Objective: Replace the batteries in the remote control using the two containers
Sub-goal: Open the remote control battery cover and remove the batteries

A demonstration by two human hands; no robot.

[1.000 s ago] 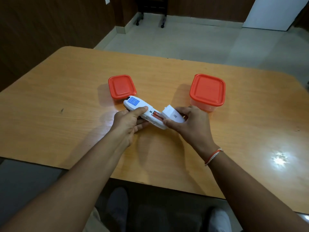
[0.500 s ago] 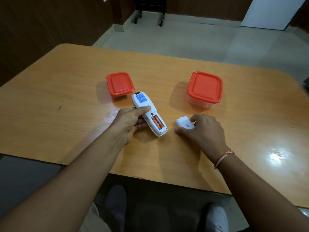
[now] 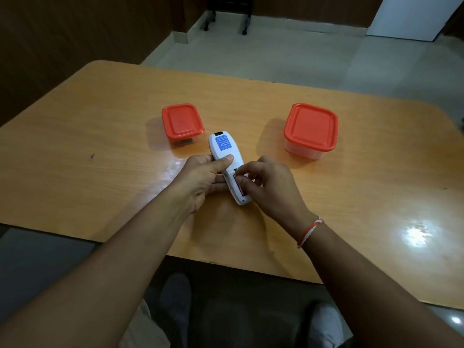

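Note:
The white remote (image 3: 224,149) lies back side up on the table, blue sticker facing me and the battery compartment open at its near end. My left hand (image 3: 200,178) grips its middle, thumb on top. The curled thumb and forefinger of my right hand (image 3: 272,188) pinch at a battery (image 3: 240,190) in the compartment, where only a sliver of orange shows. The loose battery cover is hidden. A small container (image 3: 182,124) with an orange lid stands behind the remote on the left. On the right stands a larger container (image 3: 311,128), also lidded.
The orange wooden table (image 3: 100,121) has a glossy top with light glare at the right. Its near edge runs just below my forearms. Something dark shows inside the small container. Wheeled chair legs (image 3: 226,23) stand on the tiled floor beyond the table.
My right hand pulled the cover off, set it on the table to the right, then came back to the open compartment. My left hand turned the remote more upright toward me.

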